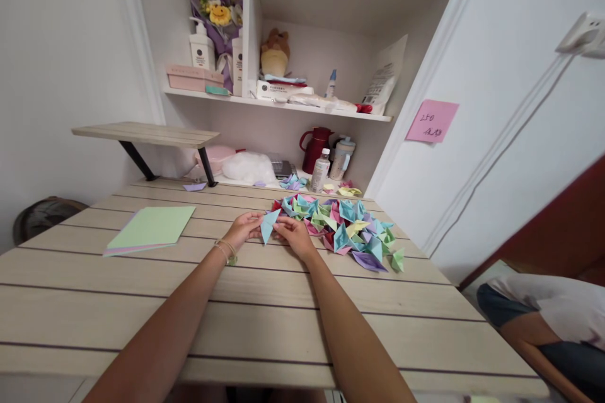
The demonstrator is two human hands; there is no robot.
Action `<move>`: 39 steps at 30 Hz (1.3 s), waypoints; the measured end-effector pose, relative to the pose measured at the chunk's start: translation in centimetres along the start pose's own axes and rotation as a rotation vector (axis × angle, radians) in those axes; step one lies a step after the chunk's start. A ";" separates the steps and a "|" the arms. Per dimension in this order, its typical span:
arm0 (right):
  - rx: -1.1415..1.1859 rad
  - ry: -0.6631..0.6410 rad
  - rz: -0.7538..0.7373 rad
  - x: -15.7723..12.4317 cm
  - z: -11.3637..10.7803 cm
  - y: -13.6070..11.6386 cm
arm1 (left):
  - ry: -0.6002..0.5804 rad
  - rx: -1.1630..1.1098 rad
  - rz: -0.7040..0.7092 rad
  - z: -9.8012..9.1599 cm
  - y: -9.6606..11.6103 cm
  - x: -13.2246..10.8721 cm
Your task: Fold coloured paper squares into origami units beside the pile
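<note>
Blue paper piece (268, 227): folded to a pointed shape; held between both hands, just left of the pile; contact with the tabletop (265, 308) cannot be told.
Left hand (244, 229): fingers (255, 220) closed in a pinch on the left edge of the blue paper piece.
Right hand (293, 237): fingers (282, 227) pinched narrow on its right edge.
Folded pile (347, 230): many multicoloured pieces, several boat-shaped, right of the hands; judged finished.
Sheet stack (154, 227): flat, green uppermost, on the left, well apart from the hands; judged unfolded stock.
Progress: apparently well advanced by pile size; the held piece appears partly folded; exact counts cannot be read.
</note>
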State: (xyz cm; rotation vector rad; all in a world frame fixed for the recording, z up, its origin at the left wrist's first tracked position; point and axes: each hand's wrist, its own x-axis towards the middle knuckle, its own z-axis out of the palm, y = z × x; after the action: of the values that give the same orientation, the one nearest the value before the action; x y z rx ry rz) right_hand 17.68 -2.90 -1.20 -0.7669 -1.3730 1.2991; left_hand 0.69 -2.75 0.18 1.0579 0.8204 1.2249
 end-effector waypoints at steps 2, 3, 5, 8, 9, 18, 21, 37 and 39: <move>-0.012 -0.012 -0.018 0.1 -0.1 0.1 | -0.007 0.001 0.001 0.0 0.0 0.0; -0.020 -0.015 -0.029 0.1 -0.1 0.2 | -0.006 0.005 0.002 0.0 -0.1 0.0; -0.038 -0.014 -0.045 0.3 -0.2 0.3 | -0.003 0.012 0.002 -0.1 -0.2 0.1; -0.070 -0.011 -0.050 0.4 -0.4 0.4 | -0.006 0.009 -0.002 -0.2 -0.3 0.2; -0.078 -0.011 -0.050 0.4 -0.4 0.5 | -0.007 0.005 -0.004 -0.2 -0.3 0.2; -0.037 0.021 -0.023 0.2 0.0 0.2 | -0.008 0.014 -0.011 -0.2 -0.3 0.2; -0.065 0.026 -0.063 0.0 0.2 0.0 | -0.054 0.040 -0.015 -0.1 -0.2 0.1; -0.623 0.109 -0.352 -0.8 0.6 -0.5 | -0.043 0.123 -0.051 0.2 -0.3 0.0; -0.675 0.122 -0.390 -0.7 0.5 -0.5 | -0.041 0.118 -0.045 0.3 -0.2 -0.2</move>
State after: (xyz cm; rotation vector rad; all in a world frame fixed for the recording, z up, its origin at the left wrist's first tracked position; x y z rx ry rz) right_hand 17.47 -3.84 -0.83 -0.9397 -1.7718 0.4655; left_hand 0.98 -2.97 0.07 1.1502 0.8883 1.1247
